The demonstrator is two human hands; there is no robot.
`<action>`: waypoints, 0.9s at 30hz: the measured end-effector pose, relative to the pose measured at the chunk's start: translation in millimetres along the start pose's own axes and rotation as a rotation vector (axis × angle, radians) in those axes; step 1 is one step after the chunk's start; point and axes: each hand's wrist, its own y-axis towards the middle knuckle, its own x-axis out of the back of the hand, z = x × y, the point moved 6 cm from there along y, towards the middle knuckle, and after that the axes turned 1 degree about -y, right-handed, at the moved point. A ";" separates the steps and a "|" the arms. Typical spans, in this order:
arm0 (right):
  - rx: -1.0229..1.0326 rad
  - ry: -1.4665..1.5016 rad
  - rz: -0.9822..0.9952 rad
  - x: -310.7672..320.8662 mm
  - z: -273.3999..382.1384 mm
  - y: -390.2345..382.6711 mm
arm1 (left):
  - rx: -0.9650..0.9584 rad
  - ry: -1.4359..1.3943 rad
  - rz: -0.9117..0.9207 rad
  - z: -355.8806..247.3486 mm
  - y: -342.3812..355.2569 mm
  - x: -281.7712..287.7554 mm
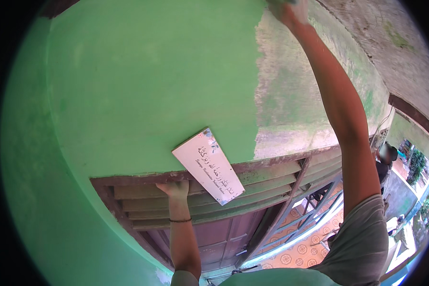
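— Well, where do the hands stand right now?

— The right hand is stretched high overhead at the very top of the view, pressed near the edge where the fresh bright green painted wall meets the old, faded, patchy plaster strip. It looks wrapped around something with green on it, but the rim of the picture cuts it off, so I cannot tell what it holds or how tight.

— And the other?

— The left hand lies flat, fingers closed together, gripping nothing; it rests on the brown wooden lintel above the greenish louvred vent slats, just left of the white rectangular sign plate, which hangs tilted.

— What could go wrong?

— I'd judge the reach is the main risk. The arm is at full stretch, and the tiled patterned floor looks far below, so the person seems to stand on something raised. Leaning further right could shift balance, with only a flat palm on the lintel as a brace.

— Anything else?

— Drips, probably. Wet paint from overhead could run onto the sign plate or the slats, and the left hand sits close enough to nudge that crooked plate.
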 end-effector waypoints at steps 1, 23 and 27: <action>-0.114 -0.009 0.092 -0.1 13.0 -2.1 | -0.024 0.004 -0.003 -4.2 0.6 5.5; -0.120 0.081 0.046 -1.3 -6.1 6.1 | 0.016 -0.027 -0.010 4.5 -8.9 -18.8; -0.201 0.002 0.125 -5.0 -2.6 -3.6 | 0.001 -0.003 -0.063 0.6 -17.7 -23.4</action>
